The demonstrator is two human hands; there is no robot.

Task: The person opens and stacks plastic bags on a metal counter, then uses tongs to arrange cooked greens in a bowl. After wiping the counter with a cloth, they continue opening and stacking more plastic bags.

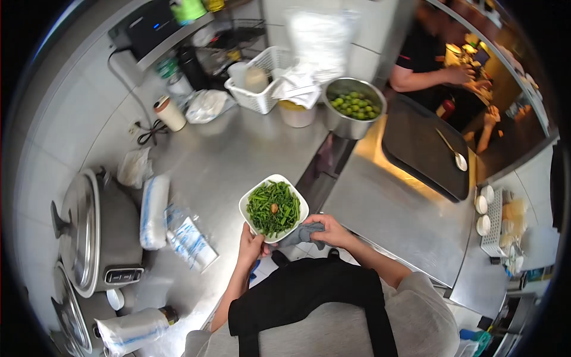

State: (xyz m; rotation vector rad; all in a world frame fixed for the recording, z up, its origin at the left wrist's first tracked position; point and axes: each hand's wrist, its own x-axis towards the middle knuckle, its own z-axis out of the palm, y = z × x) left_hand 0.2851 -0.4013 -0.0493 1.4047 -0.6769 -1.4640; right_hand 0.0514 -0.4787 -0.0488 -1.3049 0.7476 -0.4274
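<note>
Greens fill a white bowl (pixel 274 207) held over the counter (pixel 226 160) edge, with the left hand (pixel 251 244) at its 7 o'clock corner, fingers curled around the rim. Right hand (pixel 331 232) sits at the bowl's 4 o'clock, fingers pressing a grey cloth (pixel 300 234) against the lower rim. Both hands touch the bowl, which lies toward 12 o'clock from them.

Cloth (pixel 300 234) hides right fingers (pixel 318 243), seemingly.

White bowl (pixel 245 199) w/ green veg (pixel 273 208), grey cloth (pixel 300 234), black apron (pixel 303 294).
</note>
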